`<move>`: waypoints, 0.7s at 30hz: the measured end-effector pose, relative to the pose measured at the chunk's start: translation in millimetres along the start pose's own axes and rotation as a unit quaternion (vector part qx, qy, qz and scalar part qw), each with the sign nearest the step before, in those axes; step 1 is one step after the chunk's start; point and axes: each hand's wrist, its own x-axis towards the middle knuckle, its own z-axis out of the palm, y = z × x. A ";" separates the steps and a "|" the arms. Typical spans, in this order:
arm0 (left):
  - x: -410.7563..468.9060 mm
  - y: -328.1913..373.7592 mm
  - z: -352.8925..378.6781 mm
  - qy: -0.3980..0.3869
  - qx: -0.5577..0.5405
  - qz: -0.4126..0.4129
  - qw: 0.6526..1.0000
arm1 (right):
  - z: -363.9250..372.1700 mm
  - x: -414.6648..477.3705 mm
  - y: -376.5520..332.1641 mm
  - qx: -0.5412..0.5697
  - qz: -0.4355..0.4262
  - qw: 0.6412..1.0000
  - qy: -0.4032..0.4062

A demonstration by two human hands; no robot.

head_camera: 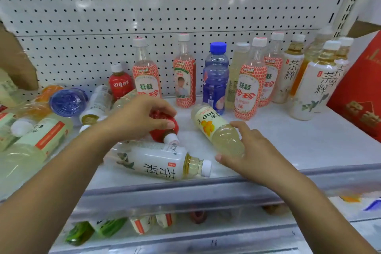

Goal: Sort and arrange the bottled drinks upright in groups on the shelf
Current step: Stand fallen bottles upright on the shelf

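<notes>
- Left hand (pixel 142 115) closed over a small red bottle (pixel 165 128) lying mid-shelf; stand it beside the upright red one (pixel 120 82) behind.
- Right hand (pixel 245 150) gripping the neck end of a lying pale lemon bottle (pixel 216 130), shelf (pixel 288 136) centre; tip it up, base first.
- Count: roughly eleven upright at back, one white tea bottle (pixel 156 160) lying in front, a lying pile at left, number unclear.

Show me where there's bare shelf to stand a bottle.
Bare shelf lies right of the right hand, between the standing white tea bottles and the front edge, beside the red box. The left end is crowded with lying bottles.
</notes>
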 end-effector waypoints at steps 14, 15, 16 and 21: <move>27.1 -12.0 -15.6 -0.193 0.161 0.024 0.968 | -15.0 5.4 -10.6 0.164 -0.048 0.954 0.246; 28.4 -11.2 -14.9 -0.194 0.160 0.027 0.968 | -18.7 7.1 -12.1 0.175 -0.051 0.949 0.259; 29.2 -11.3 -14.6 -0.193 0.160 0.031 0.968 | -22.0 8.4 -14.0 0.184 -0.051 0.944 0.267; 29.1 -12.4 -9.6 -0.170 0.154 0.056 0.972 | -30.2 17.8 -17.7 0.237 -0.071 0.915 0.319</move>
